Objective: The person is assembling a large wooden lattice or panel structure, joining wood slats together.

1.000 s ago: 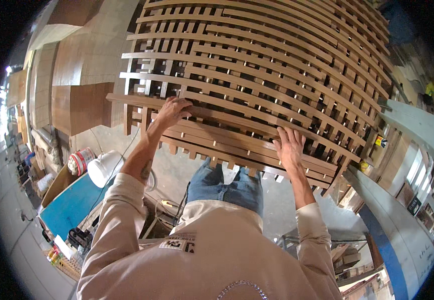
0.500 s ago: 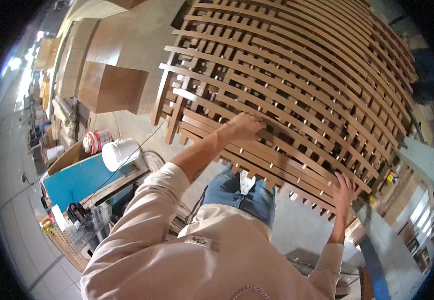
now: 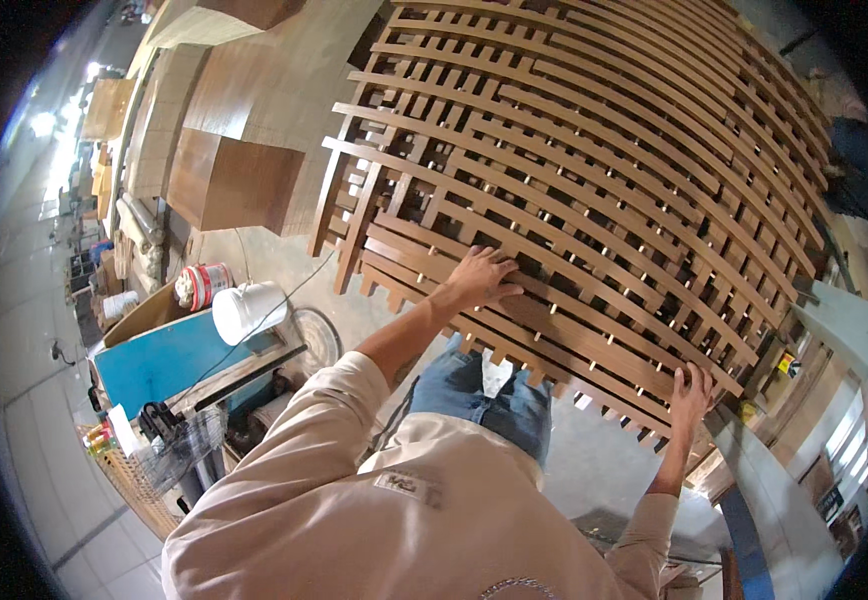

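A stack of long brown wooden slats (image 3: 554, 215) is laid crosswise in open layers before me. My left hand (image 3: 481, 278) is closed over a long wooden slat (image 3: 574, 325) near the stack's close side, with its fingers bent across the slat's far edge. Toward the right end of that slat, my right hand (image 3: 691, 395) has its fingers curled over the wood; its palm side is hidden. Small pale pegs stand out along the edges of many slats. The closest slats lie side by side, with only narrow gaps.
Left of me are a white bucket (image 3: 249, 312), a red-and-white tub (image 3: 204, 285) and a blue panel (image 3: 169, 358). Brown wooden boxes (image 3: 244, 180) stand farther off at the left. A pale board (image 3: 769, 490) runs along the right, and a cable crosses near the bucket.
The slat under my hands has come toward me, up against the closest slats. My left hand has drawn nearer with it, and my right hand has lowered onto its right end.
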